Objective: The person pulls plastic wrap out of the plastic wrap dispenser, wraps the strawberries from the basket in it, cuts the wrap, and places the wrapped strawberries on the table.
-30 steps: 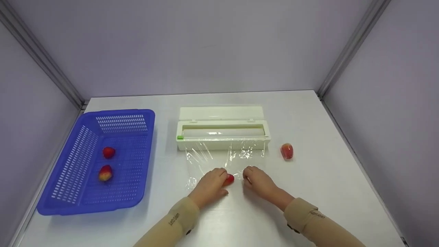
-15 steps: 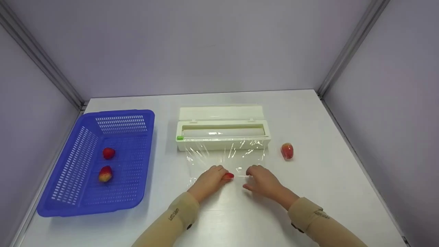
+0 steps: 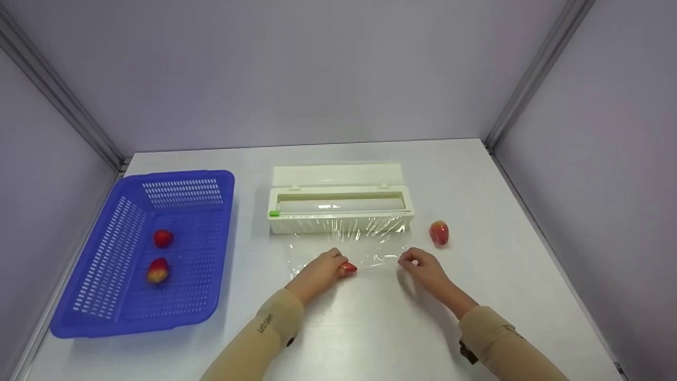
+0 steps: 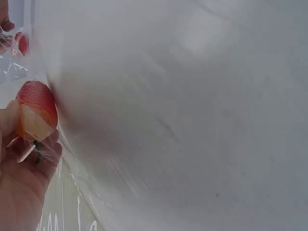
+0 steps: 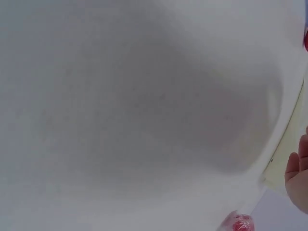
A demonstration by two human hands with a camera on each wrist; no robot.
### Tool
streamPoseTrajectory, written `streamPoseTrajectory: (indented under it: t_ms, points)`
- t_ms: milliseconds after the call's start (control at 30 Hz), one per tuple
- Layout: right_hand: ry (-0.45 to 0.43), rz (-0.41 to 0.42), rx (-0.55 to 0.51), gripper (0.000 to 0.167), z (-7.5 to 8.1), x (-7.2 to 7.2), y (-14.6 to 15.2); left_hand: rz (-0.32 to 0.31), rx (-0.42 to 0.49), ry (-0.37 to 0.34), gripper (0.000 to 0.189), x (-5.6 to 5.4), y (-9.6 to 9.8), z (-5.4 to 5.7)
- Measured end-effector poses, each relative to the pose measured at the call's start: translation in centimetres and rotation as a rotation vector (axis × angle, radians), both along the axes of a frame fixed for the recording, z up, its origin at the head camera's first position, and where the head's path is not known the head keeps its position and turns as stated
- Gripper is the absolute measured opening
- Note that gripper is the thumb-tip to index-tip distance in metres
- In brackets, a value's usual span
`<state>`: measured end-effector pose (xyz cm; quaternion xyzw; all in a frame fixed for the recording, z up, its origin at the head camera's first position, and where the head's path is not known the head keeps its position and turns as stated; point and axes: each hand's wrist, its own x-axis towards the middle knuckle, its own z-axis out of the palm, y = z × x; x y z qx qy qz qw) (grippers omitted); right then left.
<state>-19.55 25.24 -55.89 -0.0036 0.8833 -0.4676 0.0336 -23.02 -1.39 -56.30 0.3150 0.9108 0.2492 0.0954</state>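
Observation:
In the head view my left hand (image 3: 317, 272) grips a small red-and-yellow fruit (image 3: 347, 269) at the near edge of a sheet of cling film (image 3: 370, 247). The left wrist view shows the fruit's green stem and clear film lying over it, with thumb and fingers around its sides. My right hand (image 3: 429, 272) pinches the film's near right corner between thumb and fingertips. The sheet runs out from a white cling film dispenser (image 3: 271, 203), whose lid stands open behind the roll. Only part of the right hand shows in the right wrist view.
A blue plastic basket (image 3: 225, 254) stands on the left with two red fruits (image 3: 163, 238) inside. Another fruit (image 3: 439, 233), wrapped in film, lies right of the dispenser. Walls enclose the white table (image 3: 359, 333) at the back and both sides.
My right hand has moved right, away from the left hand, to the film's corner. The left hand has shifted slightly away from me with the fruit, and the film's near edge has moved with it.

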Motion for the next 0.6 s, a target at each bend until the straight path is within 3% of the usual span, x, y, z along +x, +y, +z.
streamPoseTrajectory:
  t_ms: [67, 200, 333, 500, 600]
  points:
    - [-0.06, -0.059, -0.089, 0.007, 0.0, -0.2, -0.1, 0.012, -0.007, -0.033, 0.025, -0.3, 0.0, 0.0]
    - [-0.14, -0.176, -0.096, 0.01, -0.4, -0.7, -0.2, 0.022, 0.01, -0.081, 0.025, -0.7, 0.0, -0.1]
    - [-0.194, -0.227, 0.018, 0.01, -0.7, -1.1, -0.3, 0.024, 0.052, -0.126, 0.024, -1.1, 0.0, -0.2]
    - [-0.177, -0.19, 0.222, 0.009, -0.8, -1.5, -0.5, 0.035, 0.038, -0.101, 0.025, -1.5, 0.1, -0.3]
    - [-0.175, -0.165, 0.317, 0.008, -0.8, -1.6, -0.6, 0.065, 0.089, -0.118, 0.024, -1.8, 0.3, -0.4]
